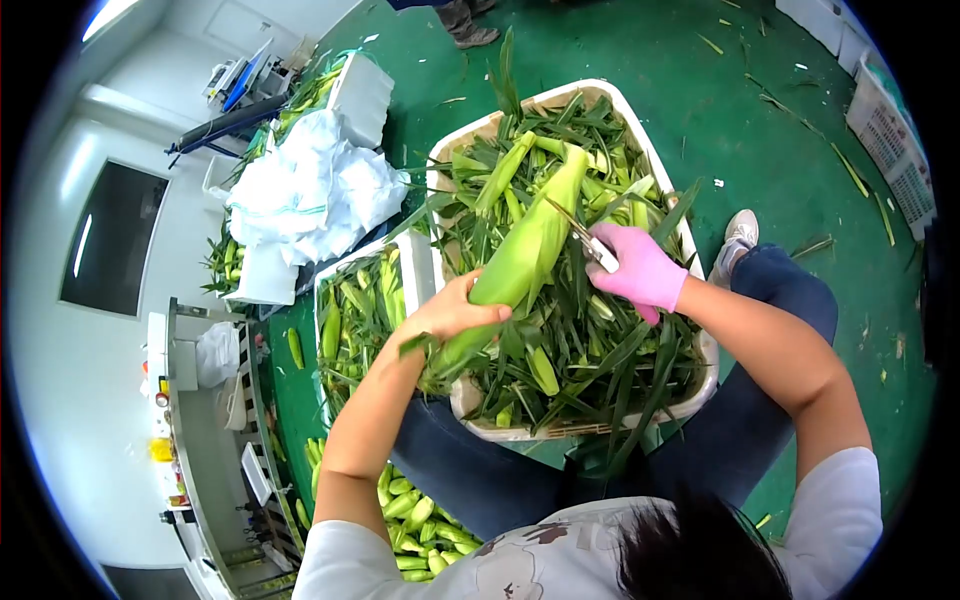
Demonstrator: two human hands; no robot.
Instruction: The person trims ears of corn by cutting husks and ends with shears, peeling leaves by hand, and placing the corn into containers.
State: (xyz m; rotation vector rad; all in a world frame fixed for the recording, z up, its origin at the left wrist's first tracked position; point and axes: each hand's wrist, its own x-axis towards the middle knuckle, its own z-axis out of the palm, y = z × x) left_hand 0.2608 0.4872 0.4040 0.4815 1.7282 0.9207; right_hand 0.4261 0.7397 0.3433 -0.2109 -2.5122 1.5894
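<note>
My bare left hand (455,315) is wrapped round the lower part of a large ear of corn (530,245) in its green husk. The ear slants up and to the right over a white basket (668,165) heaped with cut leaves and husks (610,340). In a pink glove, my right hand (640,268) grips a white-handled blade (603,254). Its thin blade points up and left, close to the right side of the husk. Whether it touches the husk, and whether it is a knife or scissors, I cannot tell.
To the left stands a second white crate (413,270) with husked-in corn. More ears lie in a pile (425,525) beside my left leg. A white sack (310,185) lies farther left, and a perforated basket (895,145) stands far right. Another person's shoe (478,38) shows at the top.
</note>
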